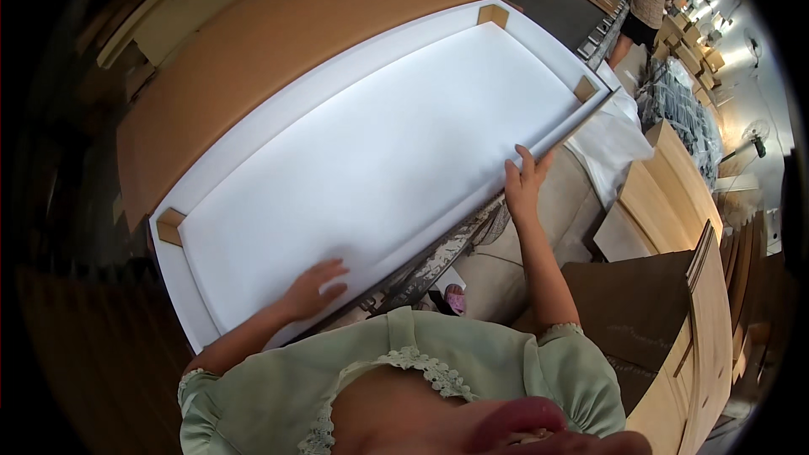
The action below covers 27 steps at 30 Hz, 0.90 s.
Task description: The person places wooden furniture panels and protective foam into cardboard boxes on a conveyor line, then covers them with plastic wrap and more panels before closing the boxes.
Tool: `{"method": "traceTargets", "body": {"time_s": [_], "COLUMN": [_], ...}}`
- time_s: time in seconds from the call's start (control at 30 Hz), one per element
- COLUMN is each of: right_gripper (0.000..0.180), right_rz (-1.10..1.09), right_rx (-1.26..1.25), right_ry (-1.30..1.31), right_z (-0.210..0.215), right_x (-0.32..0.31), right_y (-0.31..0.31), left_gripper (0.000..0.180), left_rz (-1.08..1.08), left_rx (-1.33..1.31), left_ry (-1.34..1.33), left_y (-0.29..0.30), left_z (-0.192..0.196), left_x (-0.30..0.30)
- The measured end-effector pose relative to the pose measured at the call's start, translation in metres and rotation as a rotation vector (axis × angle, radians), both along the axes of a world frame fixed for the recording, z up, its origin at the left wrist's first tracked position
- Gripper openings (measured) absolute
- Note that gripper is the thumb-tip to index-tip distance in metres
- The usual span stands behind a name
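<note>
Left hand [316,288], fingers spread, is over a flat white rectangular panel [379,143]; right hand [526,185], loosely open, at a shallow white-walled box's [546,50] near-right edge, grip unclear; panel already inside, uncovered; brown cardboard blocks [493,15] at three corners; far-left, a broad brown cardboard sheet [337,8].

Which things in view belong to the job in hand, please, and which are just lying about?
Apparently in the job:
white panel, left hand over it
white edging, right hand by it
corner pieces

Apparently lying about:
wooden boards
wrapped pile
</note>
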State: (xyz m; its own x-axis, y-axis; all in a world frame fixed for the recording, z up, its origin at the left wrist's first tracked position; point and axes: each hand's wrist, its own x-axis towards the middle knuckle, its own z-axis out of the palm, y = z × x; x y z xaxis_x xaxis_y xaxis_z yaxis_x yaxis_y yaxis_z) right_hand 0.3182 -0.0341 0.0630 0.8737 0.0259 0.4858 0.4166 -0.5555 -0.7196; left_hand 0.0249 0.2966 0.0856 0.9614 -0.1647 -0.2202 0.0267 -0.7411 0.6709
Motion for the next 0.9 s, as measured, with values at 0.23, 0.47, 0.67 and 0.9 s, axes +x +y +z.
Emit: {"method": "traceTargets", "body": {"time_s": [0.23, 0.47, 0.67, 0.9], "right_gripper": [0.051, 0.046, 0.069, 0.047], "right_rz": [0.135, 0.173, -0.636, -0.719], "right_rx": [0.072, -0.523, -0.937, -1.139], "right_ry": [0.161, -0.286, -0.104, 0.246], "right_z": [0.001, 0.092, 0.146, 0.108], "right_x": [0.07, 0.002, -0.071, -0.178], "right_y": [0.026, -0.058, -0.316, -0.536], "left_gripper": [0.043, 0.037, 0.026, 0.017], "left_rz": [0.289, 0.374, 0.343, 0.151], "left_rx": [-0.498, -0.465, -0.418, -0.528], "left_ry": [0.233, 0.058, -0.096, -0.433], "left_y": [-0.032, -0.039, -0.042, -0.115], "left_z": [-0.001, 0.005, 0.057, 0.113], "left_x": [0.013, 0.023, 0.032, 0.058]}}
